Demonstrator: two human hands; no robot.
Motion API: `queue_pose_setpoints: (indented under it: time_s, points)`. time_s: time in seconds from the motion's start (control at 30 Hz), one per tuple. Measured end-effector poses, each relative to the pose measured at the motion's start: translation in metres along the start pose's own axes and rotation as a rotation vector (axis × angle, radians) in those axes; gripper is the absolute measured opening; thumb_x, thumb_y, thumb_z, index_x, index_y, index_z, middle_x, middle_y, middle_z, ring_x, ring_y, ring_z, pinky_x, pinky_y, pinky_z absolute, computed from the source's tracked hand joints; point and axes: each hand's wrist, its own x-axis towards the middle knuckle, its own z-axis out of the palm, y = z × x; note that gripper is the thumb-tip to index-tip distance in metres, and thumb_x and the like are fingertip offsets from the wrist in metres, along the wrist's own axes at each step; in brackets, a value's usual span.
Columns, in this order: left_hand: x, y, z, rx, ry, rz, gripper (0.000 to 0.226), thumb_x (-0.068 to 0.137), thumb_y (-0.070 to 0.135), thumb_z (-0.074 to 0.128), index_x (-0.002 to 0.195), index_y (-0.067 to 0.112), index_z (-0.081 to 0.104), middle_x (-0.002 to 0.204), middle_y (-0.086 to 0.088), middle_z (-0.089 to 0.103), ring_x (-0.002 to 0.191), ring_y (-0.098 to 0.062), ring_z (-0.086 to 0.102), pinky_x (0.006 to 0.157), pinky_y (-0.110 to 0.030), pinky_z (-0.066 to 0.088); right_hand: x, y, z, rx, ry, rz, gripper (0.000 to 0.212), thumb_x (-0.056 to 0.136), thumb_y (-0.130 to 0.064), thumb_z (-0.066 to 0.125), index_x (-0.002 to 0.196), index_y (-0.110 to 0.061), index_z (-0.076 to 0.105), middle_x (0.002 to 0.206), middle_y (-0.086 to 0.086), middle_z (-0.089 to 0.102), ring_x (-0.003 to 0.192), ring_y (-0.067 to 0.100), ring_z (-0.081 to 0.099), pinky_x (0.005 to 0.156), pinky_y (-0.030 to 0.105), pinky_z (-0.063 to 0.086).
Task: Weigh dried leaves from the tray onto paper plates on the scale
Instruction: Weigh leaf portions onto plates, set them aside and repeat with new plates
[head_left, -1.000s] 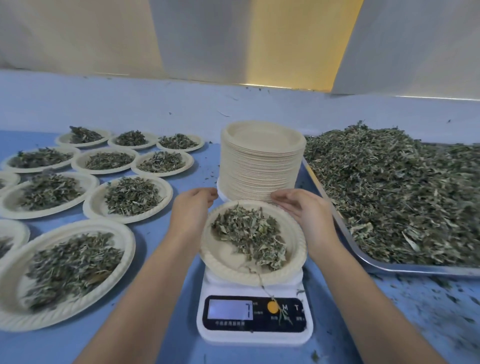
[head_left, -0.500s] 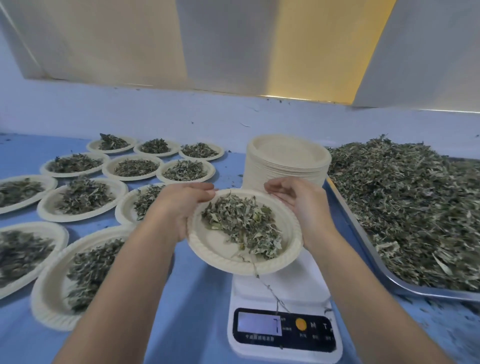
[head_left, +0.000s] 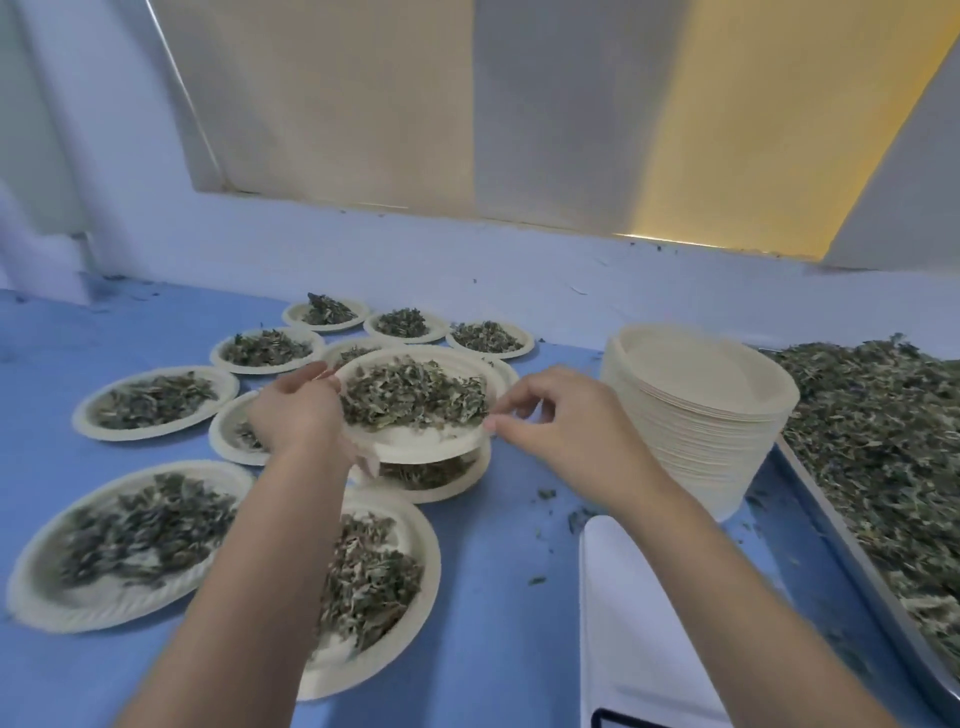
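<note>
I hold the filled paper plate (head_left: 415, 451) in the air at the left of the bench (head_left: 498, 597), clear of the scale (head_left: 639, 613), whose white platform is bare. My left grip (head_left: 298, 410) is curled round the plate's left rim. My right grip (head_left: 566, 421) pinches the right rim between thumb and fingertips. The dried leaves (head_left: 415, 397) sit heaped toward the far half of the plate.

I take this portion to be weighed and bound for the group of filled plates, and the trouble lies there. Directly under my plate is another filled plate (head_left: 441, 488), close beneath it. If I lower straight down I will land on its heap; the two portions could mix, or my plate could settle crooked and slide.

The plate is thin paper held only at two edges. Squeezing or twisting could buckle it and tip light leaves over the rim, and then the weight would no longer be true.

My left forearm passes over the nearest filled plate (head_left: 427, 551), and a dropped elbow could sweep it. Bare bench shows to the right of the lower plate, but the stack of empty plates (head_left: 696, 415) stands beyond it, so a careless swing that way could knock the stack. The tray (head_left: 826, 514) of loose leaves is well apart.
</note>
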Motion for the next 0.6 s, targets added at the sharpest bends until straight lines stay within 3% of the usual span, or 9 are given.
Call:
queue_pose_setpoints:
  time_s: [0.1, 0.2, 0.33, 0.4, 0.47, 0.6]
  points:
    - [0.005, -0.002, 0.003, -0.077, 0.078, 0.031, 0.019, 0.088, -0.003, 0.058, 0.093, 0.014, 0.063, 0.090, -0.002, 0.063, 0.075, -0.010, 0.057, 0.059, -0.014, 0.042, 0.009, -0.009, 0.011, -0.174, -0.088, -0.007, 0.011, 0.080, -0.038, 0.070, 0.079, -0.028, 0.072, 0.085, -0.006, 0.055, 0.074, 0.002, 0.050, 0.062, 0.016, 0.035]
    - [0.008, -0.004, 0.006, -0.114, 0.107, 0.053, 0.018, 0.087, -0.003, 0.058, 0.091, 0.014, 0.062, 0.094, -0.002, 0.063, 0.070, -0.005, 0.056, 0.054, -0.011, 0.039, 0.021, -0.016, 0.022, -0.242, -0.104, 0.030, 0.014, 0.084, -0.033, 0.068, 0.082, -0.020, 0.073, 0.088, -0.001, 0.060, 0.080, 0.013, 0.057, 0.069, 0.030, 0.045]
    - [0.011, -0.004, 0.009, -0.145, 0.095, 0.055, 0.023, 0.088, -0.002, 0.058, 0.078, 0.019, 0.059, 0.095, 0.000, 0.063, 0.066, 0.000, 0.055, 0.052, -0.008, 0.040, 0.040, -0.016, 0.033, -0.327, -0.163, 0.099, 0.015, 0.085, -0.014, 0.063, 0.079, -0.005, 0.073, 0.083, 0.010, 0.071, 0.069, 0.020, 0.059, 0.059, 0.028, 0.044]
    - [0.012, -0.005, 0.012, -0.160, 0.064, 0.047, 0.028, 0.089, -0.002, 0.057, 0.074, 0.022, 0.056, 0.096, -0.001, 0.063, 0.067, 0.000, 0.055, 0.053, -0.008, 0.039, 0.048, -0.016, 0.039, -0.407, -0.227, 0.108, 0.016, 0.082, -0.004, 0.058, 0.072, 0.003, 0.068, 0.078, 0.018, 0.067, 0.062, 0.024, 0.054, 0.055, 0.032, 0.042]
    - [0.013, -0.005, 0.014, -0.170, 0.031, 0.034, 0.028, 0.089, -0.001, 0.057, 0.075, 0.022, 0.055, 0.097, -0.001, 0.062, 0.071, -0.002, 0.056, 0.057, -0.009, 0.038, 0.055, -0.018, 0.043, -0.485, -0.286, 0.048, 0.015, 0.082, -0.004, 0.056, 0.078, 0.005, 0.068, 0.076, 0.019, 0.063, 0.065, 0.027, 0.054, 0.060, 0.039, 0.048]
    - [0.017, -0.005, 0.015, -0.175, 0.013, 0.020, 0.026, 0.088, -0.003, 0.058, 0.077, 0.020, 0.056, 0.101, -0.004, 0.063, 0.091, -0.013, 0.061, 0.070, -0.016, 0.042, 0.069, -0.020, 0.049, -0.497, -0.336, -0.211, 0.014, 0.090, -0.009, 0.055, 0.089, -0.007, 0.069, 0.089, 0.006, 0.065, 0.082, 0.021, 0.060, 0.073, 0.037, 0.050]
